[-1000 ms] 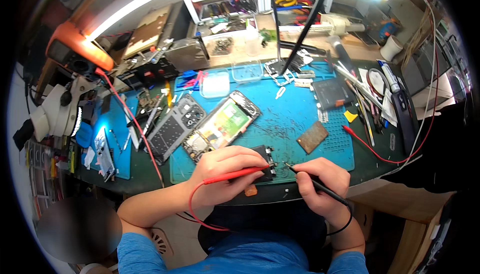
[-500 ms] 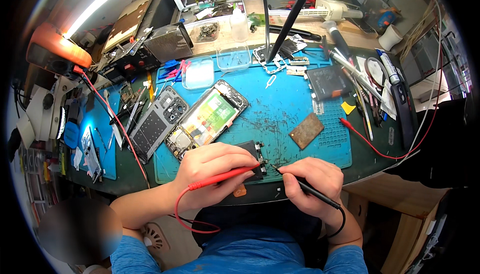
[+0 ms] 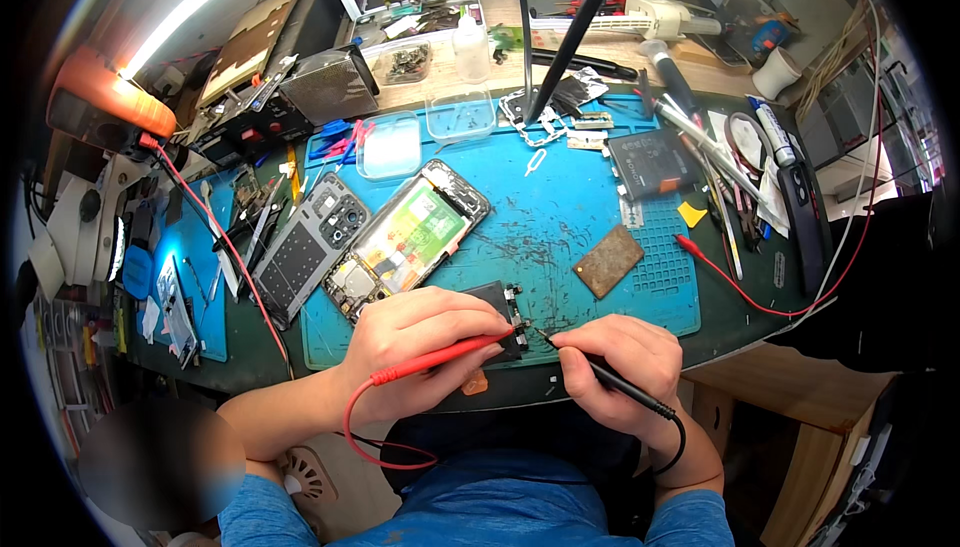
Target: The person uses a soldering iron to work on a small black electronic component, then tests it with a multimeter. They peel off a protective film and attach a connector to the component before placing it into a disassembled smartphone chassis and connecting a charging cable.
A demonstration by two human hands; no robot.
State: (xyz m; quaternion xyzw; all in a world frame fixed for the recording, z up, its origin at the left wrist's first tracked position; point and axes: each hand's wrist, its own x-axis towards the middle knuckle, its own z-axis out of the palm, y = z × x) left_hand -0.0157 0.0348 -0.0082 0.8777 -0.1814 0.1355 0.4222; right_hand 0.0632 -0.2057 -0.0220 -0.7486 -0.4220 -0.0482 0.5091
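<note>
My left hand is closed around a red test probe, whose tip touches or nearly touches a small circuit board at the edge of a flat dark part. That hand partly covers the dark part. Between the fingers of my right hand is a black test probe, its tip pointing left, just right of the board. Whether this tip makes contact is too small to tell. Beyond my left hand lie an opened phone with its inside showing and a grey phone back cover.
Under the work lies a blue mat. A brown metal plate, a black battery and a red clip lead are to the right. An orange multimeter stands far left. Clear plastic trays sit behind the phone.
The whole view has shifted slightly, so everything sits a little further left. Both hands keep their grip on the probes, with the black tip still near the board.
</note>
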